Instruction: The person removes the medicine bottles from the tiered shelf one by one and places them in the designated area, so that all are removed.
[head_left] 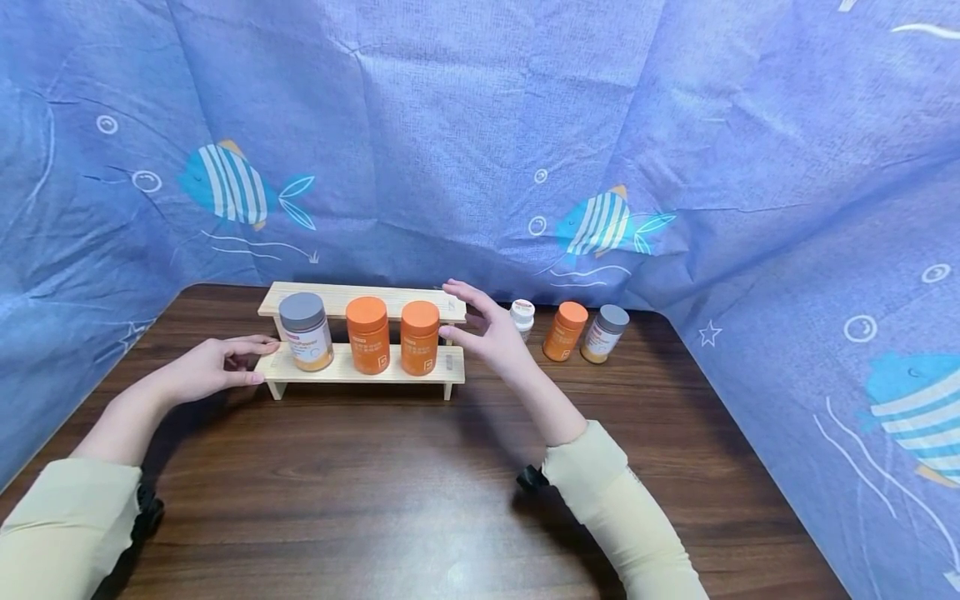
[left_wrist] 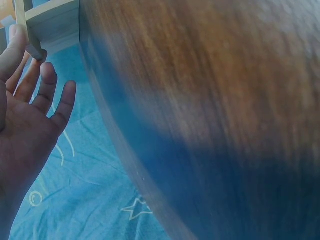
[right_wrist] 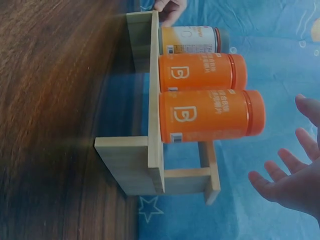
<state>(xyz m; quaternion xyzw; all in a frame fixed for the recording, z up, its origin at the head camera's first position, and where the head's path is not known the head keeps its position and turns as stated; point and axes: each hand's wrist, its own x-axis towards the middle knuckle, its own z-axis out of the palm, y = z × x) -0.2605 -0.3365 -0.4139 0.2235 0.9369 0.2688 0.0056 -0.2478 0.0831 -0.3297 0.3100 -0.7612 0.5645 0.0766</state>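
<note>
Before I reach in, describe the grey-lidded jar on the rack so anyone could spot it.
On the brown table stands a two-tier wooden rack. On its lower tier, the grey-lidded jar stands at the end nearest the left hand. Its grey lid and white label set it apart from the two orange jars.

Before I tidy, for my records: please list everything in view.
Wooden rack: one, pale, left on table
Racked orange jars: two, orange, lower shelf, middle and right
Racked grey-lidded jar: one, white-yellow, lower shelf, left
White bottle: one, white, table, right of rack
Loose orange jar: one, orange, table, right of bottle
Loose grey-lidded jar: one, white-yellow, table, far right
Table: one, dark brown, beneath rack
Fish-print cloth: count unclear, blue, around table
Wrist devices: two, black, at wrists
Sleeves: two, cream, both arms
Left hand: one, bare, holding rack's left end
Right hand: one, bare, beside rack's right jar
</note>
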